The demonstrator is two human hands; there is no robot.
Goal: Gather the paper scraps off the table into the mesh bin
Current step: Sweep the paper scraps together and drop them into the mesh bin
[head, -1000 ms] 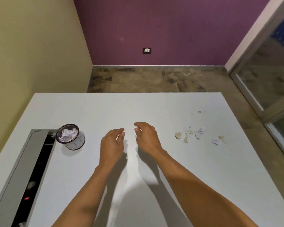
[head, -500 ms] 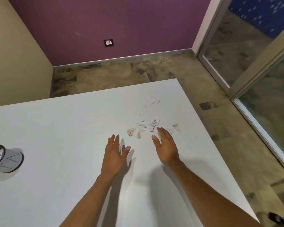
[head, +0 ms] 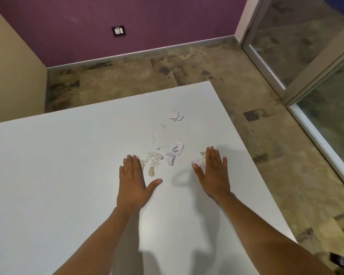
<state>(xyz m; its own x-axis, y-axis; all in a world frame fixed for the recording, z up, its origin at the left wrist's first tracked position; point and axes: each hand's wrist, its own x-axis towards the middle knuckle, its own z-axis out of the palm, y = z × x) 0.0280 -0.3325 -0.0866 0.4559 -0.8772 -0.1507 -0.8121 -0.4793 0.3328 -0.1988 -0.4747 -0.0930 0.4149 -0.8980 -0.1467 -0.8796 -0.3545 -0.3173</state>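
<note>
Left hand (head: pixel 132 180), right hand (head: pixel 213 173) flat, flanking paper scraps (head: pixel 172 155)

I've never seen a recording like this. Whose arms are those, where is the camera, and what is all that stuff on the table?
There is no machine here: a person wears one wide-angle camera on the head, looking down at their own arms. The left hand and right hand lie flat and open, fingers straight, on a white table, holding nothing. Between and beyond them lie torn paper scraps, some whitish, some cream; a few touch each hand's edge. It looks like both hands are placed to sweep the scraps together. The mesh bin meant for them is out of view. Behind are a purple wall and glass doors.
</note>
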